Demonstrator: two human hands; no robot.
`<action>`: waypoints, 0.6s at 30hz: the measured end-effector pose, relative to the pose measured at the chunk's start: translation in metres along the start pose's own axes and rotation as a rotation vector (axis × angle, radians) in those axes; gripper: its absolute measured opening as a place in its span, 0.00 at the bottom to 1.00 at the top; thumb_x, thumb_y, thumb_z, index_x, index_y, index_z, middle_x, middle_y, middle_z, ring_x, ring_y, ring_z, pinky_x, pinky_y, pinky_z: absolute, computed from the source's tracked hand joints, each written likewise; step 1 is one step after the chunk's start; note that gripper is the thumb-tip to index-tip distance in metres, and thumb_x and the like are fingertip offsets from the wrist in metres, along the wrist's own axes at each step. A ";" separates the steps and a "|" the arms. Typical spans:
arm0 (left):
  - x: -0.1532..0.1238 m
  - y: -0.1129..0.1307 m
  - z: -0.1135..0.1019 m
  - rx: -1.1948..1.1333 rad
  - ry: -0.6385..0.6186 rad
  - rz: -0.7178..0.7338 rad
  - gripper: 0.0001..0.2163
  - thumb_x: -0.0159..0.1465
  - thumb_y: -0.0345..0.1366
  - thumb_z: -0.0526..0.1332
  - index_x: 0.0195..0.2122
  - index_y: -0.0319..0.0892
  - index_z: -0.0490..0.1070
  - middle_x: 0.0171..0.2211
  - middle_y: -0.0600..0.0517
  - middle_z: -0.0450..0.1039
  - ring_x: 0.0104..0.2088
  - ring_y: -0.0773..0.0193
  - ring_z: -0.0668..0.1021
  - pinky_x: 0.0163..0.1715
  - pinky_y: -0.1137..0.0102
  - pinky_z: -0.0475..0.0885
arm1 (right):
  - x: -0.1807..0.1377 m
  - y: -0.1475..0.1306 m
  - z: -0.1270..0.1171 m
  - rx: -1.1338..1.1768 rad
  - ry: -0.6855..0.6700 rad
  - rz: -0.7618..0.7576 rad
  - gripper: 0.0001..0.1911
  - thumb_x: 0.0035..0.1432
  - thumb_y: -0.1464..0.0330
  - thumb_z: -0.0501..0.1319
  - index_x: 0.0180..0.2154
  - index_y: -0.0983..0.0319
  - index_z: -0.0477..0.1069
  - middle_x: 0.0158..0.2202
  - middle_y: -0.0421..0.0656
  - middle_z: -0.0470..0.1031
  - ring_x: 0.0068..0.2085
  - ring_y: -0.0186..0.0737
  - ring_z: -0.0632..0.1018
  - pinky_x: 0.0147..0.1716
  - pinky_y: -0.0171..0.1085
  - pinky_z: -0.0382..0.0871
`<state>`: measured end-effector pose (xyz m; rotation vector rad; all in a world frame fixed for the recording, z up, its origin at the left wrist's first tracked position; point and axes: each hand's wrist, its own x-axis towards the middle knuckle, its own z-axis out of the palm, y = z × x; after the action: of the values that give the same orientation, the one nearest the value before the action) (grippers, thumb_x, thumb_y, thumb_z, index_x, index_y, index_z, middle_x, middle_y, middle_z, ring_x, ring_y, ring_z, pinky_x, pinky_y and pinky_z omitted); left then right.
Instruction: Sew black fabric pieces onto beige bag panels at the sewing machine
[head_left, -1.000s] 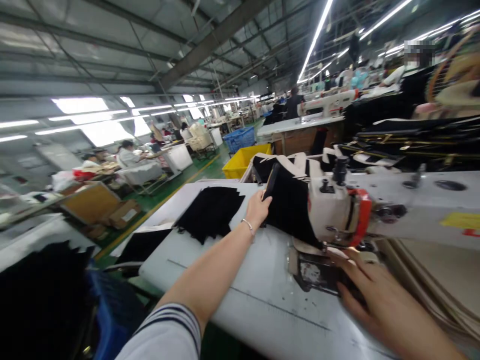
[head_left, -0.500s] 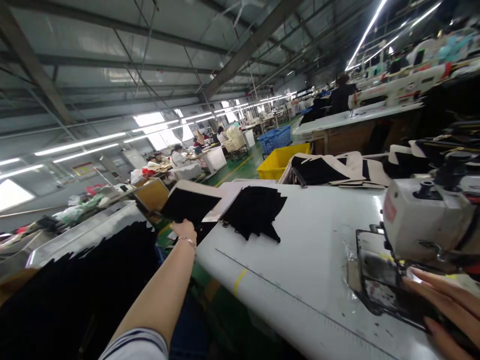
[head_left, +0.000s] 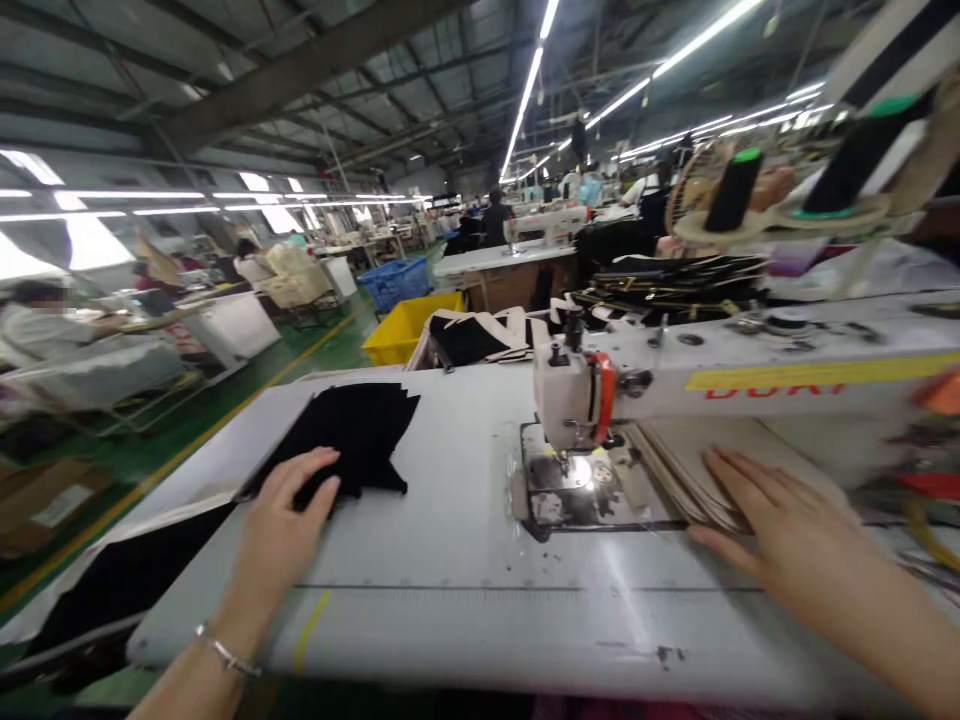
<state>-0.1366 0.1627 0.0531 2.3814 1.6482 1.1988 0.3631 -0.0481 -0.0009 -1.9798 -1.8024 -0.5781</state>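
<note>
My left hand (head_left: 289,515) reaches over the near edge of a stack of black fabric pieces (head_left: 352,425) on the white sewing table (head_left: 450,540). Its thumb and fingers are apart, and whether they press on the cloth is hard to tell. My right hand (head_left: 765,510) lies with spread fingers on a pile of beige pieces (head_left: 675,465), below the arm of the sewing machine (head_left: 787,370). Between the hands are the machine's head and its metal needle plate (head_left: 577,475), with no cloth visible under the needle.
Black panels with pale edging (head_left: 142,560) hang past the table's left end. Behind the table stand a yellow crate (head_left: 412,325), a blue basket (head_left: 394,285) and a box of black and beige pieces (head_left: 480,335). Black thread cones (head_left: 733,190) rise at right. A co-worker (head_left: 52,330) sits far left.
The view has swung right and levelled. My left hand has left the pale-edged black panel and come back to the black stack. My right hand now shows on the beige pile.
</note>
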 end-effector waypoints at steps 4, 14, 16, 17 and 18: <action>-0.023 0.088 0.045 -0.224 -0.324 0.279 0.12 0.68 0.38 0.55 0.50 0.51 0.71 0.55 0.50 0.69 0.57 0.56 0.71 0.60 0.54 0.65 | 0.004 0.024 -0.014 0.094 -0.304 0.055 0.31 0.62 0.61 0.56 0.64 0.65 0.59 0.62 0.52 0.63 0.59 0.53 0.68 0.60 0.46 0.59; -0.057 0.127 0.074 -0.426 -0.695 0.281 0.12 0.68 0.34 0.55 0.51 0.50 0.71 0.55 0.50 0.69 0.56 0.59 0.71 0.60 0.58 0.66 | 0.026 0.057 -0.045 0.273 -0.512 -0.097 0.31 0.61 0.51 0.57 0.62 0.57 0.62 0.61 0.42 0.66 0.59 0.43 0.69 0.59 0.39 0.62; -0.061 0.127 0.076 -0.425 -0.714 0.271 0.12 0.68 0.33 0.55 0.50 0.50 0.72 0.54 0.50 0.69 0.55 0.59 0.71 0.60 0.59 0.66 | 0.023 0.055 -0.041 0.264 -0.472 -0.112 0.30 0.63 0.52 0.55 0.62 0.58 0.62 0.60 0.43 0.67 0.58 0.43 0.70 0.59 0.40 0.63; -0.062 0.127 0.077 -0.424 -0.720 0.268 0.12 0.67 0.32 0.55 0.49 0.50 0.72 0.54 0.50 0.70 0.55 0.59 0.72 0.59 0.59 0.66 | 0.021 0.055 -0.037 0.256 -0.449 -0.118 0.29 0.64 0.54 0.54 0.62 0.58 0.62 0.59 0.44 0.68 0.57 0.43 0.71 0.58 0.41 0.64; -0.063 0.128 0.078 -0.423 -0.723 0.266 0.12 0.67 0.32 0.55 0.49 0.49 0.72 0.54 0.50 0.70 0.55 0.59 0.72 0.59 0.60 0.66 | 0.019 0.055 -0.033 0.247 -0.425 -0.124 0.27 0.65 0.55 0.53 0.61 0.59 0.63 0.59 0.44 0.69 0.56 0.43 0.72 0.58 0.42 0.64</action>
<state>0.0010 0.0864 0.0133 2.3659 0.7944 0.5013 0.4180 -0.0550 0.0367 -1.9301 -2.1336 0.0445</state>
